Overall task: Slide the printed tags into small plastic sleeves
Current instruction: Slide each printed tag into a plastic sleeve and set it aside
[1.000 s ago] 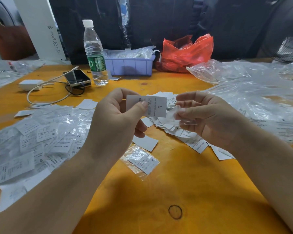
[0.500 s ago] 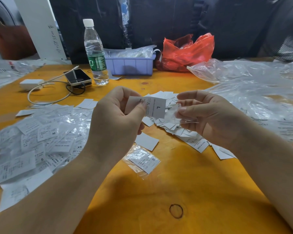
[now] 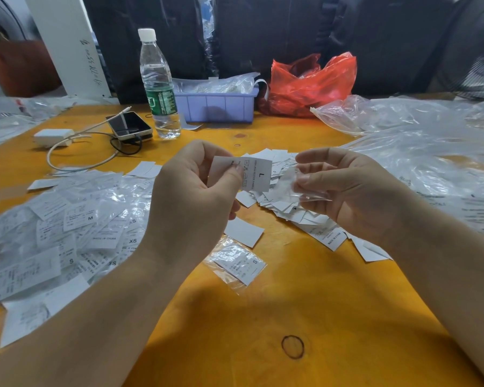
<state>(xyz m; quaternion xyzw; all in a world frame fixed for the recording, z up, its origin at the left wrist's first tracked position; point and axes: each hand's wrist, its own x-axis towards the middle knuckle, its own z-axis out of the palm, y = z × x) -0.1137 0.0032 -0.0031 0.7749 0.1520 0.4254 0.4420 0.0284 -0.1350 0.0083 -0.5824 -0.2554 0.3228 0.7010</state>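
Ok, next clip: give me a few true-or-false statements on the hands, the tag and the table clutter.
1. The left hand pinches a white printed tag marked L. True.
2. The tag is fully inside the small clear plastic sleeve. False: it is still outside, beside the sleeve.
3. The right hand holds the sleeve. True.
4. The clear plastic water bottle lies on its side. False: it stands upright.
5. The crumpled red plastic bag sits left of the bottle. False: it sits to the right.
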